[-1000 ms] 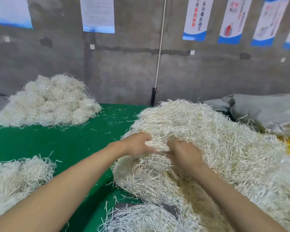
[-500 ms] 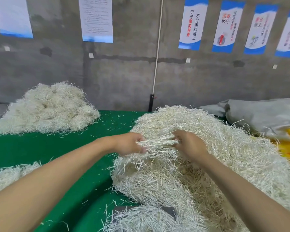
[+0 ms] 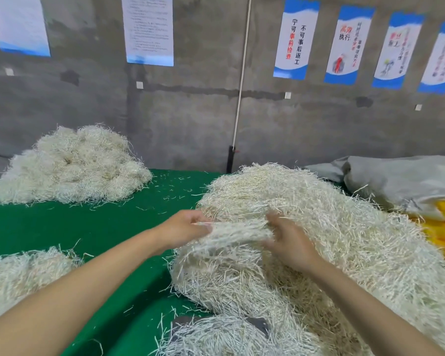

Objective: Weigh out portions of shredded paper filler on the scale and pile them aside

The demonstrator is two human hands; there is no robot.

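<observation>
Gripping one end of a tuft [image 3: 238, 229] of shredded paper, the left hand [image 3: 185, 228] has its fingers curled round the strands at the near-left flank of the main heap [image 3: 332, 227], which takes up the right half of the green bench [image 3: 100, 227]. The right hand [image 3: 292, 244] lies against the tuft's other end. It is blurred and its fingers look spread, so I cannot tell whether it pinches any strands or only presses on them. The tuft runs left to right between the two hands, with its underside merging into the heap, so it looks only partly freed. What matters for the coming move is where the scale [image 3: 258, 324] sits. A dark platform, probably the scale, shows at the near edge of the bench, between the forearms and below both hands, mostly buried under a small mound of shreds [image 3: 216, 335]. The tuft would therefore have to come back toward the person and down, not sideways. Neither hand is clearly nearer to the platform, but the left has the surer hold. A weighed pile [image 3: 70, 165] sits at the far-left corner and another [image 3: 18, 273] by the near-left edge, both well apart from the hands. Loose strands dragging out of the heap could throw off the portion.
</observation>
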